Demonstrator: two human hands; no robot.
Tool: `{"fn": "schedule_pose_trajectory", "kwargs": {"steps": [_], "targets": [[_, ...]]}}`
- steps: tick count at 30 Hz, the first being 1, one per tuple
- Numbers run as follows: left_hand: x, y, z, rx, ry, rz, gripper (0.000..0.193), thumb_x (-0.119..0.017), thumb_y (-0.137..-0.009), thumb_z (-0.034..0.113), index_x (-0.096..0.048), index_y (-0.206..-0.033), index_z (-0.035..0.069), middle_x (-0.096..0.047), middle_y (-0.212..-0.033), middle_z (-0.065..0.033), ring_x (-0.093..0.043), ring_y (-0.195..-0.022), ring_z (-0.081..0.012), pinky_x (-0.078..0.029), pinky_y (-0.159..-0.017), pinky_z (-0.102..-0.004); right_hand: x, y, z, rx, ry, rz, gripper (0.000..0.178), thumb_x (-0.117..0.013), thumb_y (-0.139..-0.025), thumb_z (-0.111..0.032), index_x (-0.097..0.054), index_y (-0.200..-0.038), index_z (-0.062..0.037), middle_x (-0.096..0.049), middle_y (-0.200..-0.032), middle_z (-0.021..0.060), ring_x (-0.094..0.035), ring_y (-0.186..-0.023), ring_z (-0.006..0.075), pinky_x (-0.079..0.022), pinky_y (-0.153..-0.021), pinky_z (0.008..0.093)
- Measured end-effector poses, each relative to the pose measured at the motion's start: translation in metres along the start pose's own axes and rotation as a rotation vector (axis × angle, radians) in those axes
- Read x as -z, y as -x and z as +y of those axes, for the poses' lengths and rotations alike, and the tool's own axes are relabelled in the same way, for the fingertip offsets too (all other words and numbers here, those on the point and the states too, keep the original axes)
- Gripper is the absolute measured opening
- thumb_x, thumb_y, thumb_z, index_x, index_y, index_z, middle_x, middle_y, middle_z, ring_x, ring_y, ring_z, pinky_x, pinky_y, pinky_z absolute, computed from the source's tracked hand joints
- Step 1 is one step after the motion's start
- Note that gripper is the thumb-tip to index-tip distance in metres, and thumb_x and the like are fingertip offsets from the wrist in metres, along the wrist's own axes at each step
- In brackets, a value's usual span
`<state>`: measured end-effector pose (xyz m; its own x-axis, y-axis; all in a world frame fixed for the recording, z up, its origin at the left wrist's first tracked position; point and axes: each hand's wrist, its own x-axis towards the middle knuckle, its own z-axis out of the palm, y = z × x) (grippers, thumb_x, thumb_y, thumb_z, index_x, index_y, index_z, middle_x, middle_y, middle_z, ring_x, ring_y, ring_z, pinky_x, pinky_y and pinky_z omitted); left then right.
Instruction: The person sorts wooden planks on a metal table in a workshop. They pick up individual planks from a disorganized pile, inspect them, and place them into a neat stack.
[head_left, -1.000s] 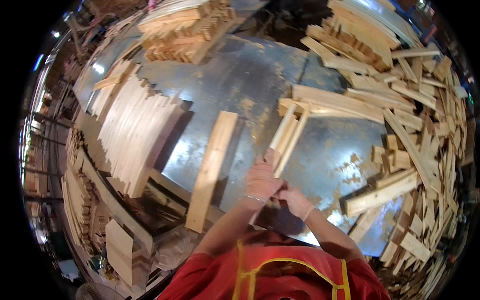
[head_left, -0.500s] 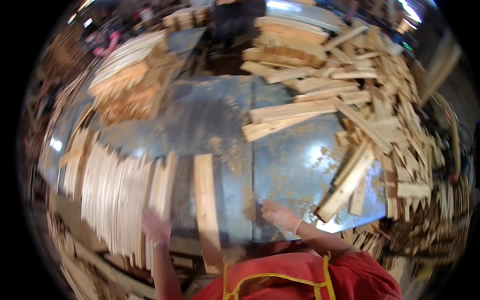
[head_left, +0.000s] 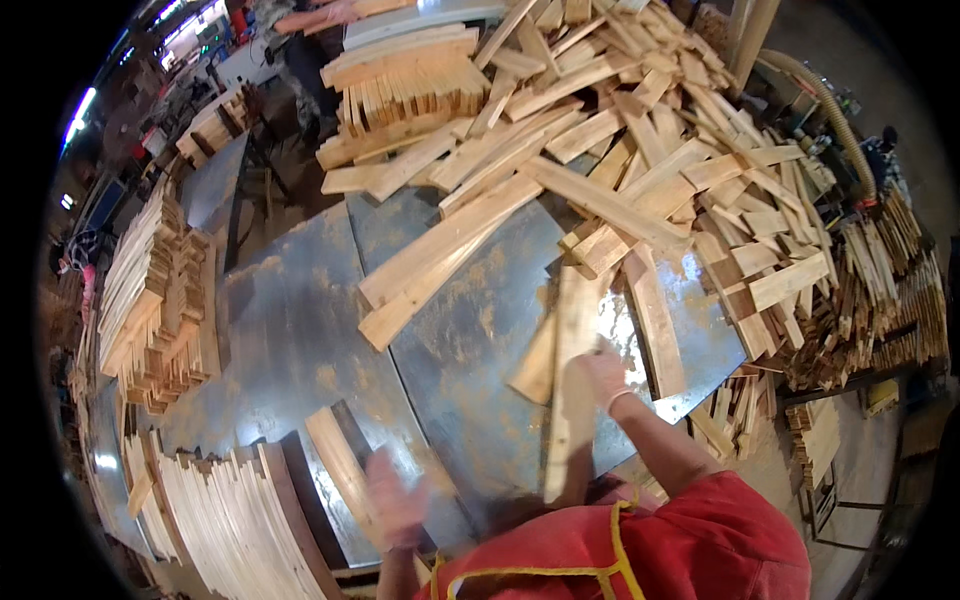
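Note:
My right hand (head_left: 600, 375) grips the right edge of a long pale wooden board (head_left: 573, 400), which reaches from the loose pile toward my body. My left hand (head_left: 396, 500) is blurred, its fingers apparently stretched out with nothing visible in them. It is beside a single board (head_left: 340, 462) lying near the table's front edge. Left of that board, a row of boards (head_left: 225, 510) stands closely packed on edge. Under the right-hand board, part of another short board (head_left: 533, 360) shows.
Sawdust is scattered over the metal tabletop (head_left: 300, 290). Loose boards (head_left: 640, 140) are heaped at the back right. Neat stacks stand at far left (head_left: 155, 300) and at the back (head_left: 410, 90). Another person's arm (head_left: 320, 17) shows at the top. A ribbed hose (head_left: 830, 110) hangs at right.
The view has turned to the right. My right hand has moved to the loose boards and taken hold of one. My left hand has left the upright row and moved right, beside the single board.

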<state>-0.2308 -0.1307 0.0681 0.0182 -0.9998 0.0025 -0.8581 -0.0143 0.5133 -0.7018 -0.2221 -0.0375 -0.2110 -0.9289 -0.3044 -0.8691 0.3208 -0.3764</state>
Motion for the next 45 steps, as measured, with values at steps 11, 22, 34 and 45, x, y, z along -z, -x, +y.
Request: {"fn": "schedule_pose_trajectory", "kwargs": {"steps": [11,22,34,45], "targets": [[-0.084,-0.063,0.111,0.288,-0.311,-0.241,0.112,-0.082,-0.072,0.052,-0.036,-0.161,0.003,-0.052,-0.149,-0.0205,-0.059,-0.127,-0.0414,-0.049,-0.101,-0.0512,0.185,-0.101,-0.113,0.739,0.155,0.25,0.072,-0.083,-0.076,-0.035,-0.061,-0.136,-0.0022,-0.065,-0.132,0.0237,-0.06,-0.127,0.041,-0.049,-0.111,0.0455],[-0.065,-0.027,0.062,0.552,0.222,-0.328,0.064,-0.073,-0.08,0.05,-0.067,-0.121,0.002,-0.071,-0.117,-0.0252,-0.067,-0.116,-0.0412,-0.051,-0.1,-0.0464,0.115,-0.1,-0.021,0.489,0.325,-0.234,0.093,-0.069,-0.088,-0.066,-0.047,-0.156,-0.0076,-0.075,-0.106,0.028,-0.074,-0.091,0.0473,-0.059,-0.081,0.0532],[0.175,0.107,-0.161,0.827,0.689,0.271,0.033,-0.076,-0.085,0.007,-0.071,-0.117,0.001,-0.073,-0.093,-0.0052,-0.069,-0.075,-0.0139,-0.056,-0.066,-0.0322,0.007,0.053,-0.087,0.25,0.164,-0.059,0.099,-0.085,-0.081,-0.031,-0.035,-0.162,-0.0037,-0.045,-0.159,0.0285,-0.053,-0.138,0.0468,-0.044,-0.116,0.0492],[0.004,0.134,-0.102,0.788,0.026,0.077,0.092,-0.087,-0.077,0.049,-0.047,-0.148,0.006,-0.06,-0.138,-0.0237,-0.064,-0.12,-0.0419,-0.052,-0.105,-0.0487,-0.056,0.084,-0.157,0.376,-0.047,0.045,0.105,-0.086,-0.079,-0.033,-0.032,-0.162,0.0037,-0.045,-0.157,0.0317,-0.046,-0.144,0.0473,-0.039,-0.122,0.046]]}}
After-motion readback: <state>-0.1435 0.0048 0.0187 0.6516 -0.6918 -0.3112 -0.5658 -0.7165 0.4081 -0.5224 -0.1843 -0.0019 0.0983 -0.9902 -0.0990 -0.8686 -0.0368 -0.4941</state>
